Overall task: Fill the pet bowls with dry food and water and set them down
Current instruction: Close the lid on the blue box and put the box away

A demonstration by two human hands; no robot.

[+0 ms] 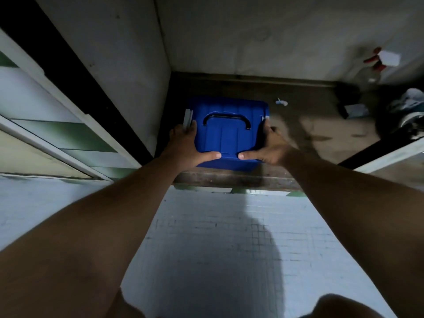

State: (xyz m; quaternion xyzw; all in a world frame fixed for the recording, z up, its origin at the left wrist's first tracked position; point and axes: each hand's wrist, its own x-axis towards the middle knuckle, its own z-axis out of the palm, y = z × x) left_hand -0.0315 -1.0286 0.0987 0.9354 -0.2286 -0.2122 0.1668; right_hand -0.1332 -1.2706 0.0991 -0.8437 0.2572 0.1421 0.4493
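A wall point(128, 65) stands just left of the blue box point(229, 138), while bare shelf floor point(309, 125) lies open on its right.

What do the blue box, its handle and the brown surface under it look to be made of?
The blue box looks like moulded plastic: ribbed lid, rounded corners, slight sheen. Its handle is probably black plastic, a smooth glossy curved bar. The surface under it is brown, matt and stained, perhaps wood or bare concrete; too dim to tell.

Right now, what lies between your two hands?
A blue plastic lidded box with a black carry handle. The left hand and right hand hold its opposite sides, as the head view shows.
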